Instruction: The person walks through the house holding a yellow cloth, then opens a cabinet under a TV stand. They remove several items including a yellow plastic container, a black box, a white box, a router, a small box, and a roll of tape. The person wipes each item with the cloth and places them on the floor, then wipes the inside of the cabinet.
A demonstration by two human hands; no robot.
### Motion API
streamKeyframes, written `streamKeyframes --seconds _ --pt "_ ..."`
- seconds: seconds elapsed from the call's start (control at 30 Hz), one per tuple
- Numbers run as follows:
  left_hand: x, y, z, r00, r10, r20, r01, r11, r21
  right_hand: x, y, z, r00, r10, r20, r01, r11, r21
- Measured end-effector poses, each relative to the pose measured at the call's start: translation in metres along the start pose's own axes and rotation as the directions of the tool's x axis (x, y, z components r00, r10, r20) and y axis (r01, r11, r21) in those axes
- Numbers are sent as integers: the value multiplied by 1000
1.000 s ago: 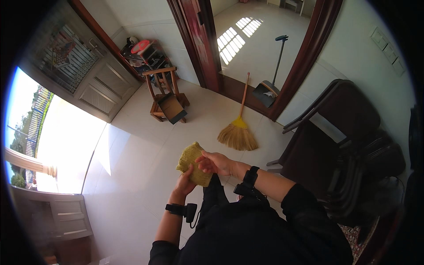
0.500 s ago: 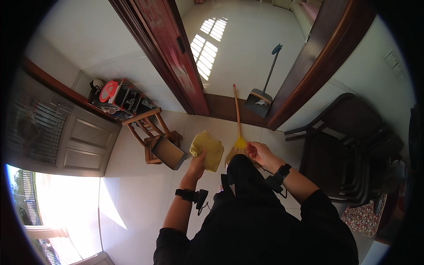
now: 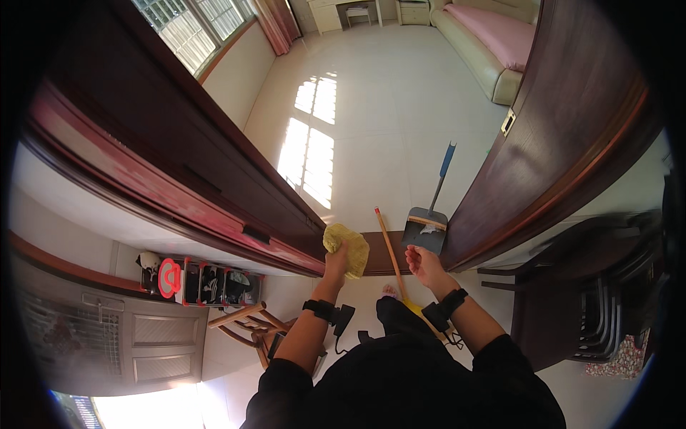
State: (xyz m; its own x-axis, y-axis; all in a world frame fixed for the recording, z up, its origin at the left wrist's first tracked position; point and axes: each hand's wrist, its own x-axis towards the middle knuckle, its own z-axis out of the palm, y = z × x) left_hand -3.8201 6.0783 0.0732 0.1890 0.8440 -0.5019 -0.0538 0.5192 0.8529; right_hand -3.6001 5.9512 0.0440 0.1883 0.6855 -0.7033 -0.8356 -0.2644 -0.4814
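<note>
A folded yellow cloth with a rough texture is in my left hand, held up in front of the doorway. My right hand is raised with its fingers curled in and tips close together; whether anything small is between them is hidden. Just beyond that hand a grey dustpan with a long blue-tipped handle stands at the threshold, a white scrap in its pan. Between my hands, the wooden stick of a yellow broom slants down to the floor, its head partly covered by my leg.
Dark door frames and an open door flank the opening. Beyond lie a sunlit floor and a bed. A wooden chair and a rack are at left; stacked dark chairs fill the right.
I have stepped forward to the doorway, so more of the room beyond shows. The cloth stays in my left hand. My right hand now appears beside the dustpan instead of the broom head.
</note>
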Motion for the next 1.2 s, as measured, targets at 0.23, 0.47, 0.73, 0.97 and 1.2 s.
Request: streamKeyframes --seconds 0.23,0.47,0.73,0.97,1.2 --pt "153 111 72 999 34 28 -28 977 -212 66 -108 91 986 -124 113 117 991 73" --pt "299 185 89 990 106 -88 -128 945 -302 99 -195 170 962 -271 -2 271 962 16" --pt "475 211 65 991 11 -134 -56 940 -336 235 -283 265 955 -280 -102 291 949 120" --pt "593 252 56 999 -42 -32 31 954 -297 405 -355 366 977 -137 -163 152 984 89" --pt "662 330 118 980 82 180 -91 995 42 484 -426 399 971 -113 -211 105 993 -53"
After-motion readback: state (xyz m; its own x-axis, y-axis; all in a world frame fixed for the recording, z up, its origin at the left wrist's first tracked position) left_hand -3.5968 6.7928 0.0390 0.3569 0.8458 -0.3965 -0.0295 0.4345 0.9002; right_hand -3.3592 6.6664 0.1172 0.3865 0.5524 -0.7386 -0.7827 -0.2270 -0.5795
